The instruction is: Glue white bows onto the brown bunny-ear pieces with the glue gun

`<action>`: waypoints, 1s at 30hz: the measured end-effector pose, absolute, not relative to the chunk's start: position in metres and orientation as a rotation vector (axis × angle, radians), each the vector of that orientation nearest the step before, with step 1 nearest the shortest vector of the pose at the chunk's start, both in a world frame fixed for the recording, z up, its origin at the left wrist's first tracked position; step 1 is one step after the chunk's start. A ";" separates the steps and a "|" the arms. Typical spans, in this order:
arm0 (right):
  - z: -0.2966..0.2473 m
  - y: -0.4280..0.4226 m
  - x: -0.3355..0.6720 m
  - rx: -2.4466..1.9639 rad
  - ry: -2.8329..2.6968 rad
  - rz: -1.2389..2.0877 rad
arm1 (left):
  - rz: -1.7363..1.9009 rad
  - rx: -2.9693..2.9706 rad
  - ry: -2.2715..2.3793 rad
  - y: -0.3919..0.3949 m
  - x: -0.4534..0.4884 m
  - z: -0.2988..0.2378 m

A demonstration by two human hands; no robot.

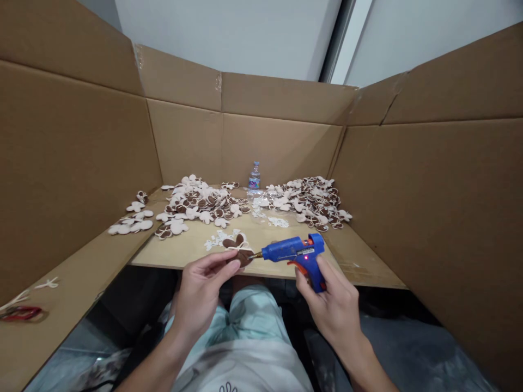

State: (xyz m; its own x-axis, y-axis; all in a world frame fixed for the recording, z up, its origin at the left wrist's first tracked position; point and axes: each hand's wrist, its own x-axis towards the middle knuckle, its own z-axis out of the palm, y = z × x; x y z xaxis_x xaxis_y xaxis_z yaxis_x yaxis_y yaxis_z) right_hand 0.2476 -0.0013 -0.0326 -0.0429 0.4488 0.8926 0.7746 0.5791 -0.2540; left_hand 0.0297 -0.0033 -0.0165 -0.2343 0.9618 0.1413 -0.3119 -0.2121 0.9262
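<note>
Gripping a blue hot glue gun (294, 251) in the clenched right hand (330, 313), seen from the head camera, its brass nozzle (254, 255) sits just beside a brown felt cutout (244, 257) pinched by the left hand (200, 299), above a wooden board (196, 247) with heaped cutouts (200, 204) beyond.

Bright, even light fills the scene, soft and apparently from overhead, and shadows on the board (281, 231) stay faint. The pale wall (229, 32) at the far end is the brightest area, close to washing out. The cardboard (73, 163) sides are evenly lit, and they splay and stretch toward the left and right edges from wide-lens distortion. Deep shadow lies only under the board, just beyond the left hand (200, 296) and right hand (330, 310). The bottle (254, 177) carries small glints, and the glue gun (294, 251) shows a bright red light (304, 257). The far pieces (200, 204) turn slightly soft in fine detail.
</note>
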 end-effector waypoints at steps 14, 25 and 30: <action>-0.029 -0.003 0.253 -1.002 -1.670 -0.460 | 1.652 0.944 0.971 -0.001 0.029 -0.019; -0.016 0.015 0.291 -1.382 -1.552 0.386 | 1.634 1.002 1.001 0.013 0.022 -0.029; -0.027 0.057 0.314 -2.007 -1.663 0.276 | 1.631 0.989 0.985 0.015 0.023 -0.026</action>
